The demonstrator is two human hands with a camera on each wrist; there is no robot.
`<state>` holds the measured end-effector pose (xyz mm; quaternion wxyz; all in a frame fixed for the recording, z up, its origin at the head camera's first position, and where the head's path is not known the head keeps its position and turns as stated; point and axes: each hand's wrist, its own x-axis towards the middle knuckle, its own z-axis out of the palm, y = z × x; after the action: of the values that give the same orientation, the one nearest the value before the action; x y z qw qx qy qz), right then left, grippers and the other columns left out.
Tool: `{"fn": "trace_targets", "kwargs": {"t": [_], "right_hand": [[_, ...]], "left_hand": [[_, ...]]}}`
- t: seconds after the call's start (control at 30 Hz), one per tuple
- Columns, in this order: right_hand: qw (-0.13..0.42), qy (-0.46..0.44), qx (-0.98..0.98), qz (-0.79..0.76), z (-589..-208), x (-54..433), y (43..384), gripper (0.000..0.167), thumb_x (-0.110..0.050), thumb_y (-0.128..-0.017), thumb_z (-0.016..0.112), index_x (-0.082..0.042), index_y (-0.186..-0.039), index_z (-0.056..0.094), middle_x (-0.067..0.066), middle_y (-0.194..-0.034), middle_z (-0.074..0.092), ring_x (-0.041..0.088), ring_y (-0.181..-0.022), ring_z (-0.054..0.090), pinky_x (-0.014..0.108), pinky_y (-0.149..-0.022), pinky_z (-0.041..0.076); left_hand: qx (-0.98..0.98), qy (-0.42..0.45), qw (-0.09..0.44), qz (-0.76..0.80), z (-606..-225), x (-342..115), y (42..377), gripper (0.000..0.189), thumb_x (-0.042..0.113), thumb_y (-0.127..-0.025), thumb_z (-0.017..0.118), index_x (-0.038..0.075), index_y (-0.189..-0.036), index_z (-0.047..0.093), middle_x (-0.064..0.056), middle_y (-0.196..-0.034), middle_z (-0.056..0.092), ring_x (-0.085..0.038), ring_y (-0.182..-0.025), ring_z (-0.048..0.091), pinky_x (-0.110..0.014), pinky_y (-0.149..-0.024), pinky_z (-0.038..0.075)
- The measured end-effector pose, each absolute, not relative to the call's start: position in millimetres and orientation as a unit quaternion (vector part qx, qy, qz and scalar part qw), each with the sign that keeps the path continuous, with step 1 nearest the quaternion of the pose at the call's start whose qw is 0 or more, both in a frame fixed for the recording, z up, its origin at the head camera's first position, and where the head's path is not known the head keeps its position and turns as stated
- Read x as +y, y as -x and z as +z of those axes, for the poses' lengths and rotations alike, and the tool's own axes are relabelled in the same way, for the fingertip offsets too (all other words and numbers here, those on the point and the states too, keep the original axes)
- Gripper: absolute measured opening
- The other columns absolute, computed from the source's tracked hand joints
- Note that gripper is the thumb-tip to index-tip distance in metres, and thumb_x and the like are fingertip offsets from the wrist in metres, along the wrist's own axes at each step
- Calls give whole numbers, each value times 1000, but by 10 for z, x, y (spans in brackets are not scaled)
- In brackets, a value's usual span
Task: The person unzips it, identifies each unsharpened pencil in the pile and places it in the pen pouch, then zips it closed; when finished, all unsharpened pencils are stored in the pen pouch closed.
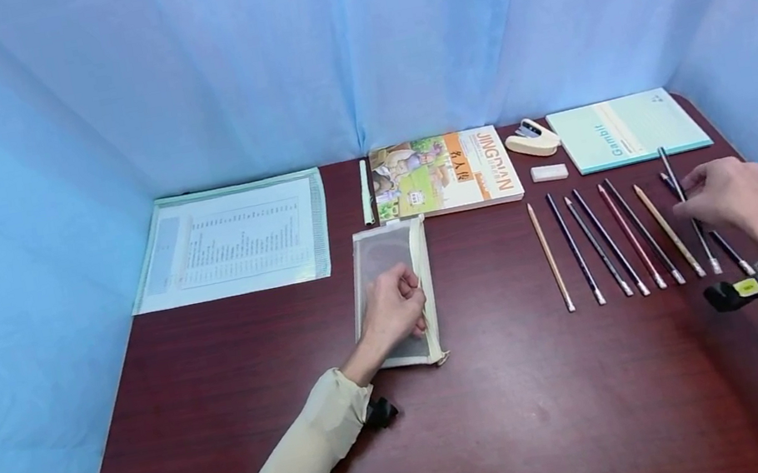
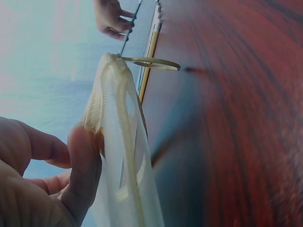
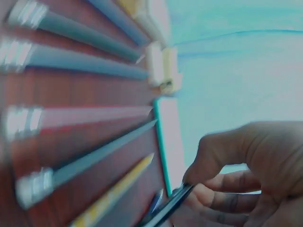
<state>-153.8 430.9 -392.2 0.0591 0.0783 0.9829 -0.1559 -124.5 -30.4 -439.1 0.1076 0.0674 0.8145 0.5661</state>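
A mesh zipper pouch (image 1: pixel 382 251) lies on the table (image 1: pixel 517 415) with its long axis running from near to far and its cream zipper band along the right edge. The zipper pull (image 1: pixel 443 358) is at the pouch's near right corner. The left hand (image 1: pixel 388 304) is over the pouch, thumb and fingers pinching that cream edge partway along its length.

Well to the right of the pouch, the right hand (image 1: pixel 730 200) pinches a dark pencil (image 1: pixel 700 235) between thumb and fingers. This pencil's long axis also runs near to far: the white eraser end faces the person, and the other end points away, leaning a little toward the pouch's side. In the head view it crosses over another dark pencil (image 1: pixel 729 249), which slants more steeply.

Between the pouch and the right hand, seven more pencils lie in a row, roughly parallel, eraser ends near and sharpened tips far. The natural-wood pencil (image 1: pixel 550 257) is closest to the pouch; a red pencil (image 1: pixel 632 236) and a yellow pencil (image 1: pixel 669 229) are farther right of it.

Beyond the pouch are a slim white pen (image 1: pixel 365 192) and a picture-covered book (image 1: pixel 440 173). Beyond and to its right are a white eraser (image 1: pixel 549 173), a cream stapler (image 1: pixel 531 142) and a Gambit notebook (image 1: pixel 630 129). A document folder (image 1: pixel 228 242) is beyond it to the left.
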Motion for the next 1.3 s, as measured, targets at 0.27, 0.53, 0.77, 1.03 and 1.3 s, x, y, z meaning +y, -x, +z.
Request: {"fn": "trace_targets", "kwargs": {"t": [0.27,0.53,0.77,1.03,1.3], "right_hand": [[107,-76,872,-472,-3955,3795,1516,29,-8,-96,60,4,-122,52,-23,-75,68,2,-69,71,28,-66,66],[187,-38,686,-702,-4154,3130,1507,24,4,-97,55,-15,-112,54,-4,-85,77,10,-80,75,29,-64,66],[263,-16,674,-690,-4362,2488,1561,46,3,-99,51,9,-141,33,-5,-92,77,10,-86,74,29,-70,66],[324,6,650,-687,-4584,1876,1632,58,5,-97,49,13,-149,25,-4,-89,74,12,-83,73,31,-71,66],[307,-12,644,-700,-4620,1542,1713,58,5,-95,53,10,-148,29,-5,-86,72,10,-80,71,29,-68,66]], "left_hand": [[816,-66,106,564,-4370,-325,1254,9,-5,-86,50,-3,-89,57,-5,-61,58,-8,-36,54,-38,-38,57],[817,-74,99,563,-4365,-330,1259,8,-5,-86,50,-2,-90,57,-6,-62,59,-8,-36,54,-38,-38,57],[823,-78,82,557,-4364,-327,1257,7,-5,-87,51,-2,-88,57,-11,-64,63,-8,-36,54,-43,-39,58],[818,-70,83,565,-4376,-330,1267,6,-7,-86,51,-4,-88,57,-11,-64,62,-7,-36,54,-45,-41,59],[820,-72,93,560,-4370,-313,1256,6,-6,-87,53,-4,-90,58,-10,-65,62,-6,-37,54,-45,-41,59]]}}
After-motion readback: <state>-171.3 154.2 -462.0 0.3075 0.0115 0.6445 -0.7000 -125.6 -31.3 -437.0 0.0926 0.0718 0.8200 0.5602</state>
